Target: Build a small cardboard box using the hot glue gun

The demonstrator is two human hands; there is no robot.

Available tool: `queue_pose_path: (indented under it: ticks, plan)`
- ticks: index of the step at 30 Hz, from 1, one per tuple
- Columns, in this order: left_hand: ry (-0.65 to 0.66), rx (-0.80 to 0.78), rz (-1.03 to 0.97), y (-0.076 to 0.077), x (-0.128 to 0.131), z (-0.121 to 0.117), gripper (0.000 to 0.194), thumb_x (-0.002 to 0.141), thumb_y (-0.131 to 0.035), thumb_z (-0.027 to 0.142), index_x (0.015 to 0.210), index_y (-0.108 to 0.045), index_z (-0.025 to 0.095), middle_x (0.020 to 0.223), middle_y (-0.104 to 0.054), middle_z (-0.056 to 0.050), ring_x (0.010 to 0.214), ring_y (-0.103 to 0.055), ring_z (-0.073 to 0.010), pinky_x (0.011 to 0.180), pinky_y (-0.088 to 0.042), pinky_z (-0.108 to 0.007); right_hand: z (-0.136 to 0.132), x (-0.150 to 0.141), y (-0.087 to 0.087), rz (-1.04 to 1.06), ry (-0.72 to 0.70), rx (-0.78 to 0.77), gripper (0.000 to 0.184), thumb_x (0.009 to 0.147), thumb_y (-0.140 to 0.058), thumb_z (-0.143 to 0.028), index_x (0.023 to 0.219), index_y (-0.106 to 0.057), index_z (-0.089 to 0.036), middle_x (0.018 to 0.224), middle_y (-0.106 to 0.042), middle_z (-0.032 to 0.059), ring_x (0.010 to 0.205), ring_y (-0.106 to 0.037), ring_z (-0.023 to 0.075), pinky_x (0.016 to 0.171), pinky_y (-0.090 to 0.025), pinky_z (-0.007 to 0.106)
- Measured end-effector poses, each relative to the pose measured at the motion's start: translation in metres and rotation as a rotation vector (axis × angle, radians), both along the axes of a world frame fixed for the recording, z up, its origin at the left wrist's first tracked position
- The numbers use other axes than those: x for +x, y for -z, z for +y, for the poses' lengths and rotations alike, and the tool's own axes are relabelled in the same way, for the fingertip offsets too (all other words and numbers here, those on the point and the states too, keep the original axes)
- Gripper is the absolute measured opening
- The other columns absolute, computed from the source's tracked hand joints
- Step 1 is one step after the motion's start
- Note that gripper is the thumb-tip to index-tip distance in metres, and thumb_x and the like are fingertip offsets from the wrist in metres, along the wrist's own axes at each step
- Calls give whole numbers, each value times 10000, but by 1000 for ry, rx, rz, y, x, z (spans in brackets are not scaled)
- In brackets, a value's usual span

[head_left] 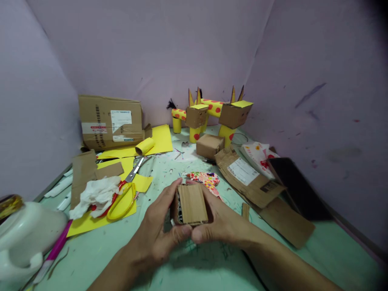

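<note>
Held box (pixel 194 203): matt, corrugated cardboard

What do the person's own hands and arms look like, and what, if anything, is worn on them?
The left hand and right hand are bare, with no gloves and no rings on the fingers in view. The left forearm and right forearm show no sleeve, watch or bracelet.

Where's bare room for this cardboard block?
Bare: between the yellow paper and left hand; lower right, between the right forearm and flat cardboard. Crowded: left around tissue and scissors; right around the mailer.
</note>
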State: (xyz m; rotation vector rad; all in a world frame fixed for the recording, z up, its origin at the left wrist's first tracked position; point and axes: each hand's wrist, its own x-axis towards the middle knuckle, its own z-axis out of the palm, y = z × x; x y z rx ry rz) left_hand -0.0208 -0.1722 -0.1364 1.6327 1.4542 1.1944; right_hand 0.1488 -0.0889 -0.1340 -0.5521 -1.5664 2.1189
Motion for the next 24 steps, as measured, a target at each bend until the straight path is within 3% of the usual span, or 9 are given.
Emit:
queue_pose_path:
  ticks: [3,8,10,15,20,24]
  plan:
    - [-37,-39,-99,-2,0,2,791,760,-648,533,1419,-392,177,1455,-471,-114,1345,-377,-380,1108,-305,-474,0,0,-4,-33,-4,22,1048,515,-896,-424,1404,-368,-253,1273,-548,124,1088,-563,299,824,-501,394]
    - [42,-128,-364,-5,2,9,672,786,-636,522,1340,-473,180,1328,-593,-107,1212,-536,-343,954,-474,-396,1,-4,2,-119,123,98,856,692,-755,-511,1423,-387,-259,1329,-522,131,962,-596,276,629,-518,331]
    - [83,-174,-445,-7,3,11,630,808,-631,472,1339,-478,171,1289,-618,-111,1166,-570,-325,921,-489,-387,1,-5,5,-129,146,111,788,721,-724,-515,1403,-432,-250,1321,-541,120,957,-599,273,639,-518,333]
    - [163,-235,-561,-13,-1,11,623,817,-620,369,1385,-444,183,1346,-578,-101,1239,-508,-327,1001,-429,-421,1,-5,6,-109,177,122,771,687,-754,-507,1362,-489,-244,1348,-539,110,1039,-585,297,741,-520,369]
    - [299,-242,-620,-11,-9,12,728,728,-683,342,1398,-446,186,1396,-529,-108,1307,-422,-382,1043,-381,-479,5,-4,3,-48,121,82,706,731,-716,-516,1333,-505,-213,1213,-618,110,913,-624,253,600,-499,293]
    - [284,-273,-631,-11,-11,13,698,753,-673,349,1395,-447,193,1396,-530,-115,1299,-437,-381,1052,-371,-491,6,-3,1,-30,91,45,620,741,-710,-503,1255,-556,-194,1186,-619,104,775,-625,196,541,-483,270]
